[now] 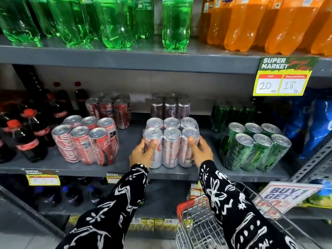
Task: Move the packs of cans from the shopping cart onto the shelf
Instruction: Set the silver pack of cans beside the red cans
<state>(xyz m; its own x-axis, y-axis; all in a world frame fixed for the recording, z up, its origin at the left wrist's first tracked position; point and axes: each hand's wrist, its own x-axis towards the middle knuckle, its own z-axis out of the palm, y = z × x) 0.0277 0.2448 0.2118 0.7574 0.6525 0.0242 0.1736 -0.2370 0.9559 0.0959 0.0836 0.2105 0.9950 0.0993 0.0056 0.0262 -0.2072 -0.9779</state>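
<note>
A shrink-wrapped pack of silver cans [172,141] stands upright near the front edge of the grey middle shelf [125,166]. My left hand [142,153] grips its left side and my right hand [200,151] grips its right side, thumbs on the front cans. A red cola can pack [86,141] stands to its left and a green can pack [255,146] to its right. More red, silver and green packs stand behind them. The wire shopping cart [199,227] with a red handle is at the lower right; the part I see holds no packs.
Dark cola bottles [27,137] fill the shelf's left end. Green bottles [111,20] and orange bottles [269,24] stand on the shelf above. A yellow price sign [283,78] hangs at the upper right, blue bags [312,123] lie at the far right, and a promotion card [287,196] sits by the cart.
</note>
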